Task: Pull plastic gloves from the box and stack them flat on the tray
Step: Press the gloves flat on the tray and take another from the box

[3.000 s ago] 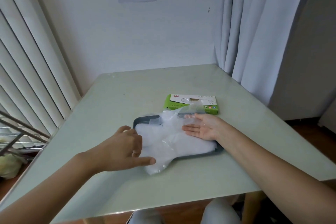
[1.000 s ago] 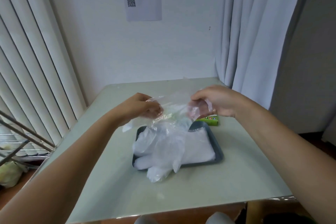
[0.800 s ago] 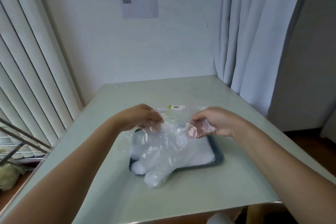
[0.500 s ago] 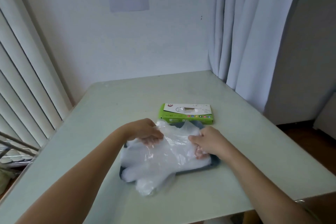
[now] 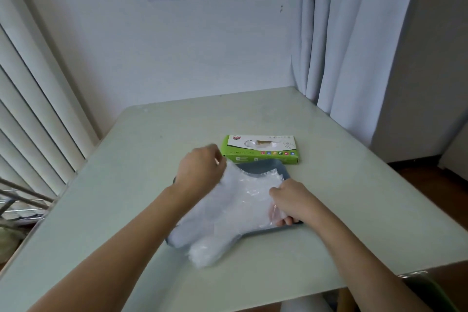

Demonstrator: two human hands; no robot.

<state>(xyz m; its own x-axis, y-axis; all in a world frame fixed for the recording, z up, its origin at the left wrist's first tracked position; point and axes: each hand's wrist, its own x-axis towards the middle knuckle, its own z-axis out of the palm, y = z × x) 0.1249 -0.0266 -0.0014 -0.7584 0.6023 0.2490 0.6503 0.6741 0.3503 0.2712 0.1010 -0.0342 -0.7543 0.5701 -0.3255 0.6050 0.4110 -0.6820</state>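
Observation:
A dark grey tray (image 5: 266,167) lies in the middle of the table, with a stack of clear plastic gloves (image 5: 235,213) on it whose fingers hang over the tray's near-left edge. My left hand (image 5: 200,171) pinches the top glove's edge at the tray's far-left corner. My right hand (image 5: 291,201) grips the same glove at the tray's right edge, and its fingertips show through the plastic. The green and white glove box (image 5: 260,151) lies flat just behind the tray, with a glove showing in its top slot.
The pale green table (image 5: 354,197) stands in a corner, with the white wall behind it, curtains (image 5: 354,45) at the right and vertical blinds (image 5: 30,109) at the left. A metal rack (image 5: 17,200) stands beyond the table's left edge.
One second ago both hands held a glove stretched in the air above the tray. They have brought it down onto the stack, and the hands have spread apart along it.

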